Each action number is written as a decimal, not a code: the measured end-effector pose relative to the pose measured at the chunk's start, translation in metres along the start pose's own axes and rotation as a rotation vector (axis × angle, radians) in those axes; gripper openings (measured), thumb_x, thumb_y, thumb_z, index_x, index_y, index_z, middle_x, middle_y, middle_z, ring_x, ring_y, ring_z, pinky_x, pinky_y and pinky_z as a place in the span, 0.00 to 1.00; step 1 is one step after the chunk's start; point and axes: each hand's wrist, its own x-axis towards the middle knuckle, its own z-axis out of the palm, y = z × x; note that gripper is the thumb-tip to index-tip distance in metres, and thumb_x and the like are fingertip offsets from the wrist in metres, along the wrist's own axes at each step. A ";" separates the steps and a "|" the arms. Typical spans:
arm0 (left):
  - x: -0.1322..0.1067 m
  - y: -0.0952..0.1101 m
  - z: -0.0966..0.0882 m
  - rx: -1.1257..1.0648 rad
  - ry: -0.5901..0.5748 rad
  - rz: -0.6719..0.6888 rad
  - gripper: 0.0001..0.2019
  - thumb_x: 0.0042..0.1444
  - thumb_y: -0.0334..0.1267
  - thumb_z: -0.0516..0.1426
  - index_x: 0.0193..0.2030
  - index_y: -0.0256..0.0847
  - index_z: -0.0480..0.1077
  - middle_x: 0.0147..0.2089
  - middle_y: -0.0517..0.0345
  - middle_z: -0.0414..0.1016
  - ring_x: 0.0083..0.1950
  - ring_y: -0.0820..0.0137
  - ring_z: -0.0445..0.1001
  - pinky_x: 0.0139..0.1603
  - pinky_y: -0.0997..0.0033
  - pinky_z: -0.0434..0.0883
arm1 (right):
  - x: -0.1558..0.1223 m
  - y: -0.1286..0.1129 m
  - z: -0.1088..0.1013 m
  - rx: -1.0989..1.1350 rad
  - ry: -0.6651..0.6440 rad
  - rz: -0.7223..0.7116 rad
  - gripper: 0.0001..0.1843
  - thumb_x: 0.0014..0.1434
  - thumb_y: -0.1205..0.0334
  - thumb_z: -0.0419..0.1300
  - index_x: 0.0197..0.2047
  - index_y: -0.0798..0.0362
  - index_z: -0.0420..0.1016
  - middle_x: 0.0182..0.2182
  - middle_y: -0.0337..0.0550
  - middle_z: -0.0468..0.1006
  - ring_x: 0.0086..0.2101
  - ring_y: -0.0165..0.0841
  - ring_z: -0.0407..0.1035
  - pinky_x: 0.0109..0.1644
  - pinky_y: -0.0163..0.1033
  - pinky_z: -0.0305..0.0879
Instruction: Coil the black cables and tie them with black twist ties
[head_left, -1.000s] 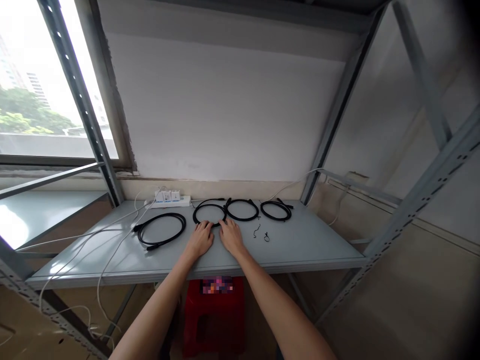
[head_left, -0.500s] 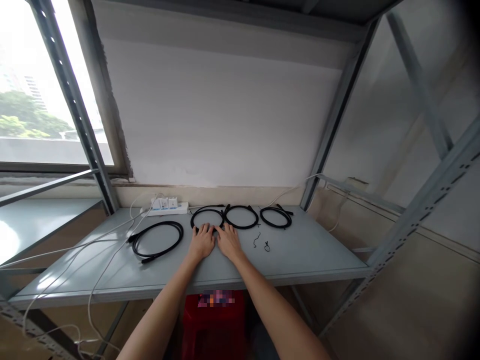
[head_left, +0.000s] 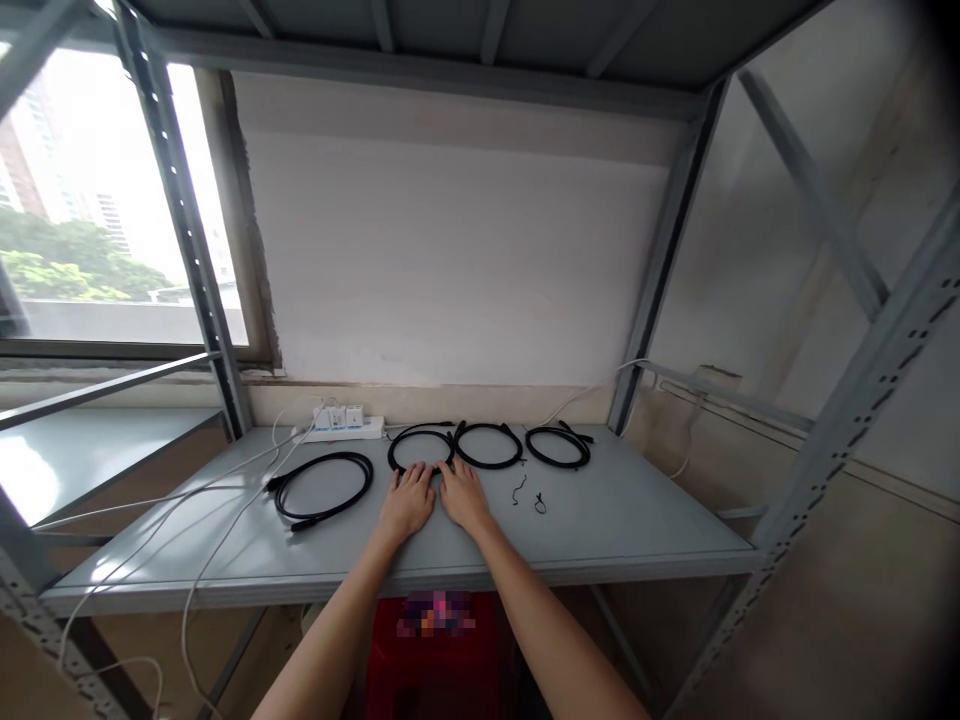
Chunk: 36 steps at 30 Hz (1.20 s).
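Note:
Both hands lie palm down on the grey metal shelf (head_left: 600,530), close together. My left hand (head_left: 407,502) has its fingers stretched forward, the tips at the near side of a coiled black cable (head_left: 391,452). Beside it, my right hand (head_left: 463,498) rests flat with fingers extended, its tips by the same coil's near right side. The fingers partly cover that near side, so I cannot tell how firmly they press on it. Another coiled black cable (head_left: 489,466) adjoins it on the right, just beyond my right hand.
A third coil (head_left: 559,463) lies farther right and a larger coil (head_left: 370,476) at left. Two thin black ties (head_left: 540,504) sit right of my hands. A white power strip (head_left: 352,433) with chargers stands behind; white cords (head_left: 217,545) cross the left side. Below is a red stool (head_left: 435,665).
The camera view has tilted up and turned slightly left, so the shelf appears lower. My hands stay nearly in place against the coil.

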 end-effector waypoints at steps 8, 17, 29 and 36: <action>0.005 -0.005 0.003 -0.044 0.038 -0.001 0.29 0.76 0.35 0.45 0.81 0.40 0.64 0.85 0.44 0.63 0.87 0.57 0.59 0.89 0.39 0.51 | 0.007 0.006 0.009 0.077 0.021 0.013 0.35 0.77 0.68 0.50 0.83 0.67 0.61 0.74 0.67 0.72 0.73 0.53 0.67 0.80 0.54 0.59; 0.023 -0.018 0.002 0.030 0.121 0.048 0.17 0.79 0.41 0.49 0.65 0.38 0.71 0.73 0.36 0.74 0.77 0.48 0.70 0.81 0.37 0.61 | 0.022 0.021 0.000 0.182 0.039 0.068 0.39 0.69 0.80 0.52 0.81 0.63 0.63 0.73 0.62 0.75 0.71 0.46 0.71 0.75 0.47 0.64; 0.045 -0.014 -0.013 0.056 0.089 0.228 0.16 0.81 0.40 0.47 0.58 0.40 0.76 0.62 0.42 0.82 0.65 0.52 0.79 0.67 0.55 0.71 | 0.035 0.020 -0.007 0.213 0.025 0.090 0.15 0.83 0.56 0.55 0.56 0.54 0.81 0.52 0.54 0.88 0.51 0.43 0.82 0.51 0.40 0.66; 0.044 -0.015 -0.009 0.033 0.035 0.127 0.16 0.82 0.41 0.49 0.63 0.39 0.74 0.59 0.38 0.86 0.60 0.49 0.84 0.59 0.58 0.74 | 0.044 0.022 0.005 0.272 0.042 0.139 0.21 0.82 0.57 0.56 0.41 0.51 0.86 0.44 0.51 0.89 0.47 0.41 0.82 0.50 0.38 0.65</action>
